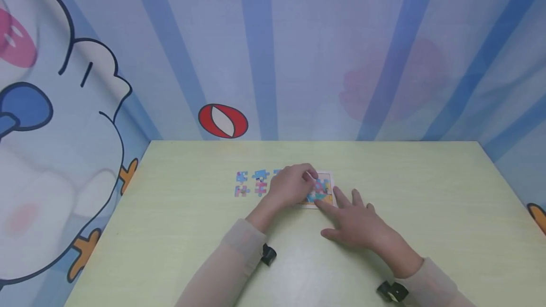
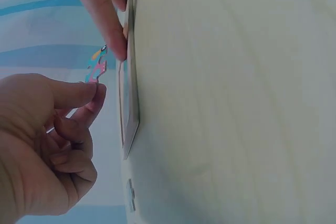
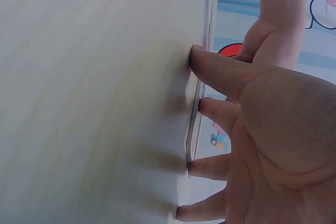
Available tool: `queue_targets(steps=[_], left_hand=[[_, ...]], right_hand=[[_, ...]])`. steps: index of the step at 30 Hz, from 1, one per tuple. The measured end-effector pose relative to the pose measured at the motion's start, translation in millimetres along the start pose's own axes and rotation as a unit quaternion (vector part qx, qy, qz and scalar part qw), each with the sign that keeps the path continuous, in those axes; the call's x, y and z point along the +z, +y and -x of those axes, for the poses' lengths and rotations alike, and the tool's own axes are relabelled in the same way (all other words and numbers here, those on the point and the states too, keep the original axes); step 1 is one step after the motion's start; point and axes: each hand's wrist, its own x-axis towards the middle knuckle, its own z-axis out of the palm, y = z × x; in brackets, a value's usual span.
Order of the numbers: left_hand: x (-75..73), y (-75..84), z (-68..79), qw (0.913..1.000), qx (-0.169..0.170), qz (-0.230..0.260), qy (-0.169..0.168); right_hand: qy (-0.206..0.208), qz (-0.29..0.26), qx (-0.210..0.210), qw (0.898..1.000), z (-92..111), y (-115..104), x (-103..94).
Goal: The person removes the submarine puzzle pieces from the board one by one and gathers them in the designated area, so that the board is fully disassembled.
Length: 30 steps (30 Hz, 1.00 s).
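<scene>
Nearest me in the head view, two pale sleeves (image 1: 232,259) come in, a black wrist camera (image 1: 268,254) at each cuff. The right hand (image 1: 358,224) has its fingers spread apart, the index fingertip resting on the near part of the puzzle board (image 1: 327,173) and the middle fingertip at its right edge. Just beyond, I see the left hand (image 1: 291,186) over the board, thumb and index finger pinching a pink and blue puzzle piece (image 2: 96,67). That hand hides much of the board, so I can't fairly judge how everything sits in it. Left of it, four loose pieces (image 1: 260,175) lie on the counter (image 1: 170,212), with a fifth piece (image 1: 277,171) partly hidden. Past the far edge hangs a blue striped backdrop (image 1: 307,60) with a red-and-white oval (image 1: 222,121).
</scene>
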Motion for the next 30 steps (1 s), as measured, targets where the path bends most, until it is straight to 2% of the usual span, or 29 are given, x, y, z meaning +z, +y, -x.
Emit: queue_targets(steps=[7,16,22,30], left_hand=[[-18.8,-16.4,9.2,0.9997,0.002,0.021,0.015],[-39.5,-40.4,22.5,0.9992,-0.026,0.008,0.029],[-47.0,-53.1,28.9,0.9987,-0.047,-0.004,0.02],[-50.1,-61.0,33.5,0.9965,-0.079,-0.027,0.009]], right_hand=[[-0.001,0.003,0.002,1.0,-0.9,-0.7,0.2],[0.001,0.004,0.004,1.0,-1.1,-1.7,0.9],[0.0,0.003,0.005,1.0,-1.3,-1.1,2.4],[-0.008,-0.004,0.01,1.0,0.0,-2.3,0.2]])
